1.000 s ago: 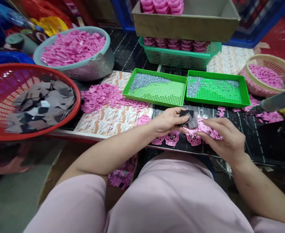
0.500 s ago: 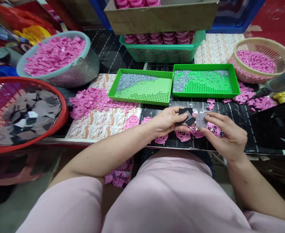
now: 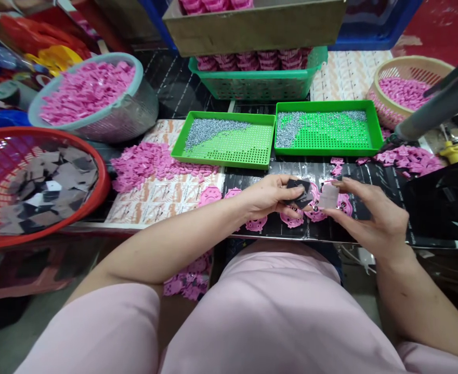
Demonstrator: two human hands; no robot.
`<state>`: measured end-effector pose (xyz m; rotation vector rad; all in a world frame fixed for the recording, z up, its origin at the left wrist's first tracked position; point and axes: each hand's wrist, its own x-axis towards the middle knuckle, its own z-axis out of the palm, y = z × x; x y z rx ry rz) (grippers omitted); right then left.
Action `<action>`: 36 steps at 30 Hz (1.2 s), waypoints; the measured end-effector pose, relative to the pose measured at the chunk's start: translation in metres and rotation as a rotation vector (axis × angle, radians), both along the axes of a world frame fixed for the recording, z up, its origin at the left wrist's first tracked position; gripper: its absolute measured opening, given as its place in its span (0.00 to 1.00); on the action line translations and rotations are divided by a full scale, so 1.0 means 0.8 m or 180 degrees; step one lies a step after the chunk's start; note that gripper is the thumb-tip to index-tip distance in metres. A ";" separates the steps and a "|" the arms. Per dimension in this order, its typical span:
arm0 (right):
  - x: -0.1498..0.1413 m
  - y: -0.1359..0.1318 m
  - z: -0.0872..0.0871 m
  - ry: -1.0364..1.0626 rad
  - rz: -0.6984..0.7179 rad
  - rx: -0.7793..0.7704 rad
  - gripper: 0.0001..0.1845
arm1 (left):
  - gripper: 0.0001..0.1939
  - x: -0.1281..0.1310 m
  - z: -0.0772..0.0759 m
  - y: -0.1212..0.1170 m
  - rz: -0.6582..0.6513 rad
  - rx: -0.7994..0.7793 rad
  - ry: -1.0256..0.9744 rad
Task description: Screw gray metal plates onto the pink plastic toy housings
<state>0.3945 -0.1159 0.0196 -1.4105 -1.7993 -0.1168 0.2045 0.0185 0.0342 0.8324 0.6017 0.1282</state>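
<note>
My left hand (image 3: 277, 196) is closed on a small stack of dark square sheets (image 3: 299, 194), thumb pressed on top. Between the thumb and fingers of my right hand (image 3: 377, 210) is a single grey square sheet (image 3: 329, 196), held by its edges. Both hands are over the near edge of the bench, slightly apart. Beneath them lie several round pink plastic parts (image 3: 292, 218) in rows, some with small shiny metal pieces on them. Fingers and sheets partly cover these parts.
Two green trays (image 3: 223, 162) (image 3: 330, 151) hold small metal screws. At left are a red basket (image 3: 106, 182) of grey and black squares and a pale blue basket (image 3: 135, 111) of pink pieces. A dark tool (image 3: 439, 106) hangs at right before a beige basket (image 3: 380, 106).
My right hand has shifted slightly right and its grey sheet has tilted. My left hand keeps its stack. The hanging tool at right has swung further into view.
</note>
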 end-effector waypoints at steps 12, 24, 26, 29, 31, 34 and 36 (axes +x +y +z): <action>0.006 -0.010 -0.013 0.1324 0.0559 -0.1177 0.17 | 0.18 0.003 0.001 -0.004 -0.0538 0.0149 -0.0163; 0.033 -0.015 0.000 0.2833 -0.0779 -0.1457 0.10 | 0.20 0.008 0.008 -0.016 -0.0701 0.1081 0.0100; 0.045 -0.019 0.001 0.2135 -0.1069 -0.1589 0.11 | 0.16 0.007 0.008 -0.012 -0.0672 0.1165 0.0273; 0.053 -0.017 -0.009 0.1262 -0.0939 -0.1870 0.08 | 0.14 0.008 0.007 -0.007 -0.0723 0.1326 0.0510; 0.054 -0.013 -0.019 0.0795 -0.0775 -0.1798 0.07 | 0.15 0.010 0.006 -0.007 -0.0763 0.1461 0.0613; 0.048 -0.008 -0.026 0.0218 -0.0724 -0.1477 0.07 | 0.13 0.013 0.000 -0.009 -0.0710 0.1627 0.0623; 0.037 -0.007 -0.021 0.0123 -0.0733 -0.1145 0.09 | 0.12 0.013 -0.005 -0.011 -0.0720 0.1661 0.0565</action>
